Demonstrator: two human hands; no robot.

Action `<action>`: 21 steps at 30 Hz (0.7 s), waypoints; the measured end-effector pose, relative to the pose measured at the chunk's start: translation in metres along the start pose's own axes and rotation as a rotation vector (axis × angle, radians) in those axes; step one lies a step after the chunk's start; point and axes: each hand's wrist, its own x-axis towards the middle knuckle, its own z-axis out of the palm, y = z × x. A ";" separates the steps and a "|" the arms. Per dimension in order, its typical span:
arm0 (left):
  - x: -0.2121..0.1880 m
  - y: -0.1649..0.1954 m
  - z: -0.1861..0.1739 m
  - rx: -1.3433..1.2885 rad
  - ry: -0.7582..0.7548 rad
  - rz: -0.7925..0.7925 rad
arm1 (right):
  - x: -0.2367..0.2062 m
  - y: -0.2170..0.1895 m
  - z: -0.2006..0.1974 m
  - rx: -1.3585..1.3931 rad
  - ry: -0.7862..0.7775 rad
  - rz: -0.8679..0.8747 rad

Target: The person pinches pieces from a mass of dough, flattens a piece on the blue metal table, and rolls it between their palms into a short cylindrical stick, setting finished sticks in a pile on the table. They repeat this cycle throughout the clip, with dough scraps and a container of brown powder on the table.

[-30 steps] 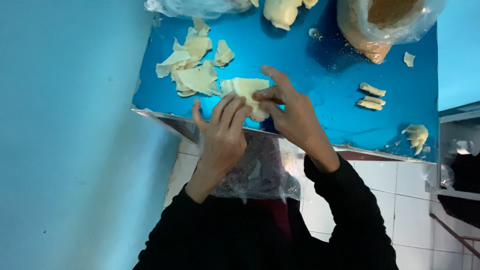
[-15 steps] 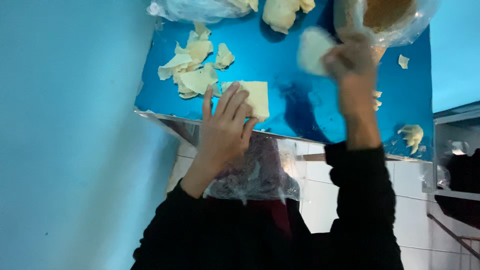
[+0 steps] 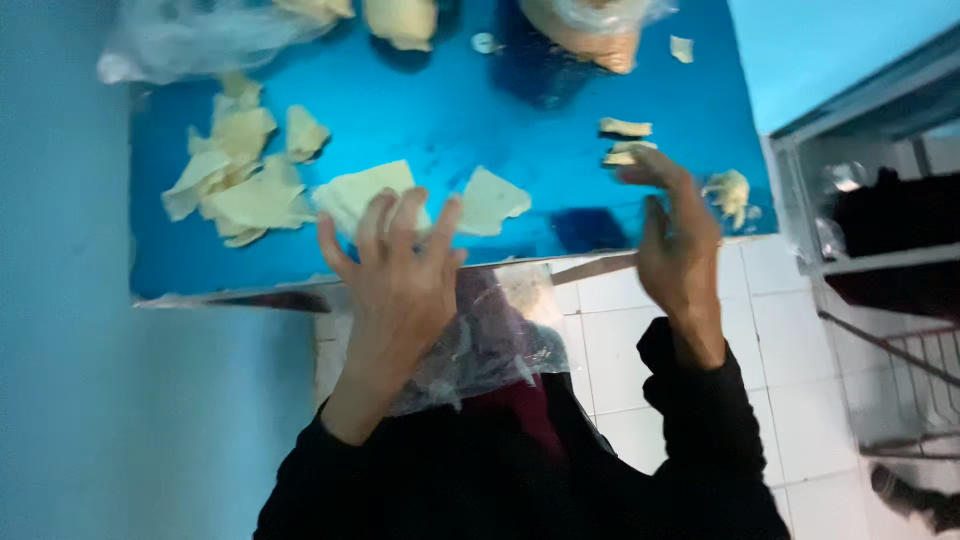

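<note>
My left hand (image 3: 395, 275) hovers at the near edge of the blue table (image 3: 450, 120), fingers spread, its fingertips over a pale yellow dough sheet (image 3: 355, 192). A second pale sheet (image 3: 490, 200) lies flat just right of it. Further right, my right hand (image 3: 680, 235) is raised at the table edge, fingers apart and empty, close to small folded dough pieces (image 3: 622, 140).
A heap of torn pale sheets (image 3: 240, 180) lies at the left. At the far edge are a clear plastic bag (image 3: 200, 40), a dough lump (image 3: 400, 20) and a plastic-wrapped bowl of brown filling (image 3: 590, 35). Clear plastic (image 3: 490, 345) covers my lap. White floor tiles and a metal rack (image 3: 880, 220) are on the right.
My right hand has come back from the bowl at the far side and let go of a pale sheet, which now lies beside the first one. My left hand stays at the first sheet.
</note>
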 end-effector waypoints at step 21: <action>-0.014 -0.007 0.061 -0.134 -0.008 0.273 | -0.007 0.045 0.001 -0.030 -0.037 0.004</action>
